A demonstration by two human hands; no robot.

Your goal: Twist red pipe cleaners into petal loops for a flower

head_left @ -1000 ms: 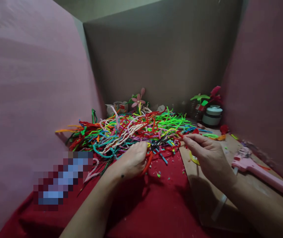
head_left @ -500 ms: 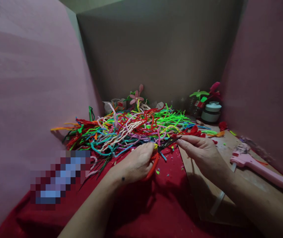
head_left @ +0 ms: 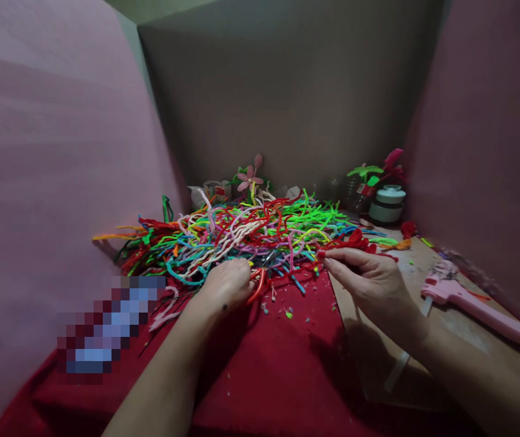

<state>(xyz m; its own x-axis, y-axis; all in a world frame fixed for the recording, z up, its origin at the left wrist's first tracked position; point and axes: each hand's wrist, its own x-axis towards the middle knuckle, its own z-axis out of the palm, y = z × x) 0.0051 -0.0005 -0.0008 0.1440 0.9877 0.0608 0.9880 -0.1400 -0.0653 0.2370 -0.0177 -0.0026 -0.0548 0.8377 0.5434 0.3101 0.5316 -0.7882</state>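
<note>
My left hand point(head_left: 227, 284) is closed round the orange handle of a pair of scissors point(head_left: 260, 289), beside the near edge of a heap of coloured pipe cleaners point(head_left: 242, 233). The dark blades point up and right over the heap, apart from my right hand. Thumb and fingers of my right hand point(head_left: 373, 282) pinch a small fuzzy red piece point(head_left: 321, 255), which looks like red pipe cleaner; the rest of it is hidden by the fingers. Behind that hand lie more red fuzzy pieces point(head_left: 357, 238).
A pink glue gun point(head_left: 483, 312) with a clear glue stick lies on the brown board point(head_left: 355, 328) at right. Pipe-cleaner flowers point(head_left: 249, 178) and a lidded jar point(head_left: 386, 205) stand at the back. Small clippings dot the red cloth point(head_left: 264, 376). Pink walls rise on both sides.
My left hand has drawn the scissors left, away from my right hand. My right hand has stayed nearly in place, and the red piece at its fingertips now shows.
</note>
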